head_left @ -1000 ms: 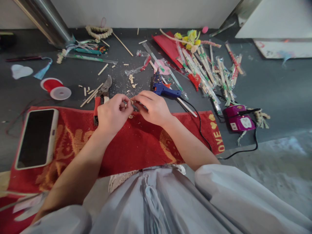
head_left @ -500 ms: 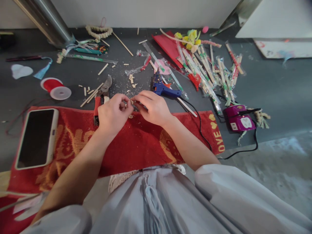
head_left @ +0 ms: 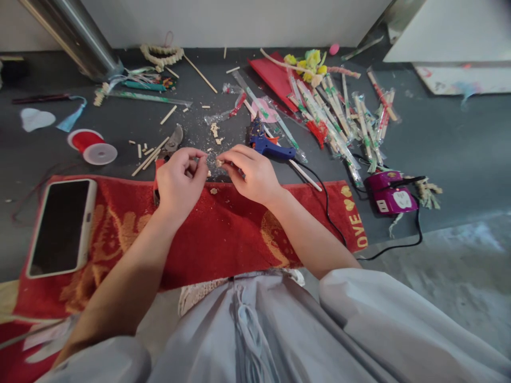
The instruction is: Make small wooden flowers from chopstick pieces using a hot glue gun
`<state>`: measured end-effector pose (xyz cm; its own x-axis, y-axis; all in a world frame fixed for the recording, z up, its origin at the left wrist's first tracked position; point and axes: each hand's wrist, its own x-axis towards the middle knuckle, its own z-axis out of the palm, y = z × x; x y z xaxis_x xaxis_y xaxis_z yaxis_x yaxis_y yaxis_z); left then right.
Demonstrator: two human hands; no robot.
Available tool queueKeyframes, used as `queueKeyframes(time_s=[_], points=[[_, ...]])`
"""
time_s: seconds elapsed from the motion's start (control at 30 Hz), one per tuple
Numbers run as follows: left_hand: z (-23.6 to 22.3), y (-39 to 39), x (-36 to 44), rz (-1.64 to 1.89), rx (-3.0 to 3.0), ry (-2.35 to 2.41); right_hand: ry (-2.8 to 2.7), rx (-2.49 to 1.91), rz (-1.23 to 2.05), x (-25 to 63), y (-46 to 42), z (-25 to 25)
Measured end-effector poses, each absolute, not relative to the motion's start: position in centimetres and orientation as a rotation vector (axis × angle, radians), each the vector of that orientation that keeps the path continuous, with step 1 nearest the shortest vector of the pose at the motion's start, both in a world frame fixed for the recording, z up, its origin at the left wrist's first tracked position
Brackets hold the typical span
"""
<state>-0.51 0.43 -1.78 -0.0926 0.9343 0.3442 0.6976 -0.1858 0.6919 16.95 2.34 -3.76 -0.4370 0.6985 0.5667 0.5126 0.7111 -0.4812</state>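
Observation:
My left hand (head_left: 179,181) and my right hand (head_left: 251,173) hover close together over the far edge of a red towel (head_left: 223,234). Both are closed in a pinch. A small pale wooden piece (head_left: 219,163) sits at my right fingertips; whatever my left fingertips hold is too small to make out. Red-handled pruning shears (head_left: 170,149) lie partly under my left hand. A blue glue gun (head_left: 267,146) lies just beyond my right hand. Short wood bits and crumbs (head_left: 215,132) are scattered on the dark floor ahead.
A phone (head_left: 59,226) lies on the towel's left part. Red ribbon spool (head_left: 90,144) far left. Several wrapped chopsticks (head_left: 339,122) are heaped at right with red paper (head_left: 275,74). A purple power strip (head_left: 389,194) with black cord (head_left: 331,213) sits right. A metal leg (head_left: 75,37) stands back left.
The two hands have drawn slightly apart; earlier their fingertips met over one small piece. My left fingers have curled back.

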Motion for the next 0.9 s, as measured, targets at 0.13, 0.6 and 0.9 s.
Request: queueKeyframes(time_s=[0.13, 0.6, 0.9], points=[[-1.72, 0.59, -0.5, 1.148, 1.705, 1.669, -2.1, -0.9, 0.3, 16.96, 2.37, -3.86], [-2.17, 1.03, -0.87, 1.173, 1.626, 1.6, -2.106, -0.936, 0.303, 17.01, 2.26, -3.62], [-1.84, 0.41, -0.43, 1.219, 1.761, 1.54, -2.07, -0.892, 0.393, 16.94, 2.27, -3.44]])
